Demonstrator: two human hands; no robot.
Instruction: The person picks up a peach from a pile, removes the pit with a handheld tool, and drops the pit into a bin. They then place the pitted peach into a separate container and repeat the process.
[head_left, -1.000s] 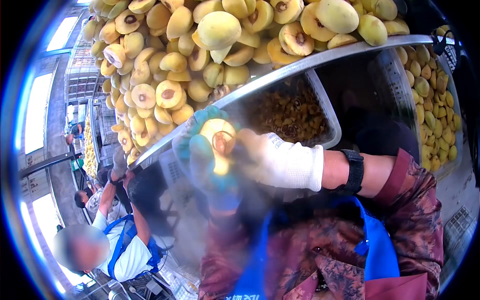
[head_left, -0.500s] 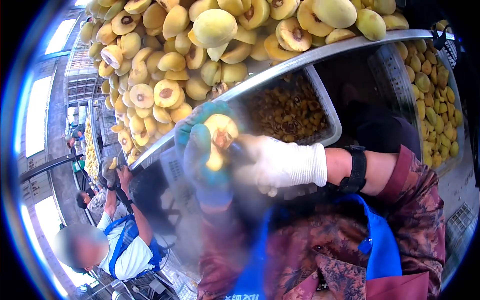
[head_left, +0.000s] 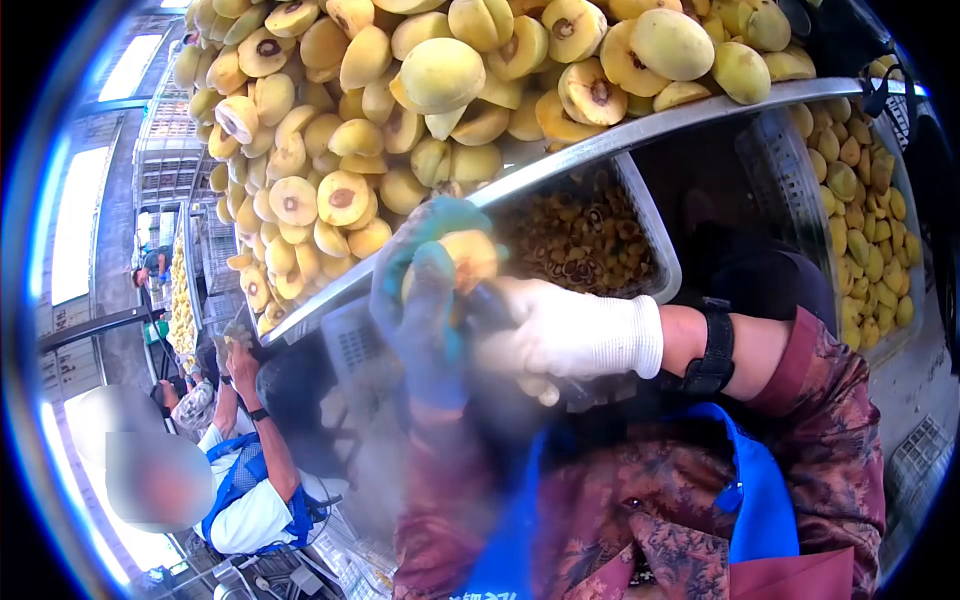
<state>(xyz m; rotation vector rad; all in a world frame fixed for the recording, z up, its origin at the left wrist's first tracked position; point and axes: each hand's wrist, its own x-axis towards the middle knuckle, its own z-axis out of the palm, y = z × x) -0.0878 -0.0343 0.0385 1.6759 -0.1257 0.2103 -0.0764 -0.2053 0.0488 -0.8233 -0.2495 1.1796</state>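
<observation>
Brown-red leaf-patterned jacket (head_left: 600, 500): soft cloth, crossed by smooth bright blue apron straps (head_left: 765, 500).
Left hand in a teal-and-blue coated glove (head_left: 425, 300): fingers curled around the fruit piece, apparently cupping it to steady its curved, slippery side.
Yellow-orange fruit piece (head_left: 470, 258): in the left hand, beside the right; rounded, with a brownish patch, its details blurred.
Right hand in a white knitted glove (head_left: 580, 325): brought in close, likely so both hands can work on one small piece; a dark blurred shape lies at its front. The fingers look bent, but I cannot tell how tightly they close or on what.
Black wrist strap (head_left: 712, 350): wrapped just behind the ribbed glove cuff.
Pale plastic tub (head_left: 655, 225): below the table edge, within easy reach, perhaps to catch the small brown-yellow scraps (head_left: 580, 230) inside.
Slotted pale crate (head_left: 790, 170): farther right, filled with smooth yellow-green fruit (head_left: 870, 220).
Shiny metal table rim (head_left: 600, 140): long, apparently raised to keep fruit from rolling off.
Heap of yellow fruit (head_left: 355, 140): beyond the rim; many halves show moist cut faces with brown centres.
Co-worker in a white shirt and blue apron (head_left: 255, 500): off to the left, hands (head_left: 238, 358) together near the table's edge.
Distant person (head_left: 155, 270): beside another strip of yellow fruit (head_left: 181, 310).
</observation>
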